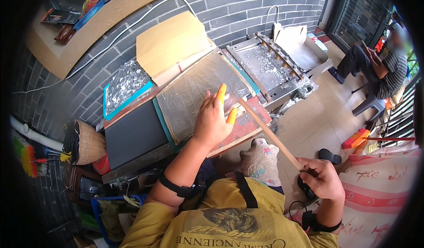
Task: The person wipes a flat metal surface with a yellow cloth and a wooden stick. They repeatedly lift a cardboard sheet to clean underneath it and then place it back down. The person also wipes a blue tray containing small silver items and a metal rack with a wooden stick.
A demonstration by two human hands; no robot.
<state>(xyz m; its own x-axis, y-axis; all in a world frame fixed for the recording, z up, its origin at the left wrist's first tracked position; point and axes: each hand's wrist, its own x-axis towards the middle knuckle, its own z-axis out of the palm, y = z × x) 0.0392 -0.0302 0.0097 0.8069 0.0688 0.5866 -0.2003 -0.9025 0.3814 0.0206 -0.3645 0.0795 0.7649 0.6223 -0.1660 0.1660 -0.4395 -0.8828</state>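
Observation:
My left hand (213,119) is raised over a board covered with wrinkled clear film (185,102). Its fingers are stretched out and apart, with yellow finger covers on the index finger and thumb. A long, thin wooden stick (274,137) slants across in front of me. My right hand (322,177) grips its near end, at the lower right. The stick's far tip is close to the left fingertips, over a reddish-brown board (247,126). Whether the tip touches anything there I cannot tell. Below the stick is a speckled, flour-pale cloth (259,159) over my lap.
A blue tray of silvery flakes (128,85) stands left of tan paper sheets (170,40). A metal tray frame with flakes (269,60) sits at the back right. A dark flat panel (137,135) and a wicker basket (90,142) are left. A seated person (388,71) is far right.

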